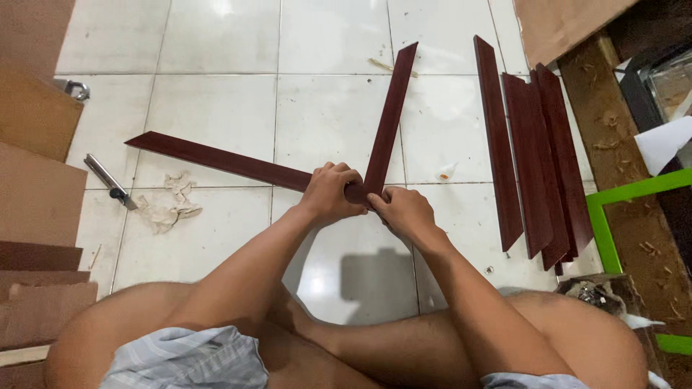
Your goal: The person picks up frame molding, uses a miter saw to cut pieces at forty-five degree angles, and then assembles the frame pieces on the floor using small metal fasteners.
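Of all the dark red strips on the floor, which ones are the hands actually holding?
The two forming a V at centre: the left strip and the upright strip. Left hand and right hand grip their joined ends. The stack lies untouched.

Two dark red-brown moulding strips joined at a corner, forming a V on the tiled floor.

Left strip (216,160): long, flat, glossy, lies low across the tiles, mitred tip pointing far left. Right strip (390,119): same finish, runs up and away, angled cut at its far end. Near ends meet under the left hand (330,193) and right hand (404,210), both gripping the joint; the joint itself is mostly hidden, probably mitre to mitre.
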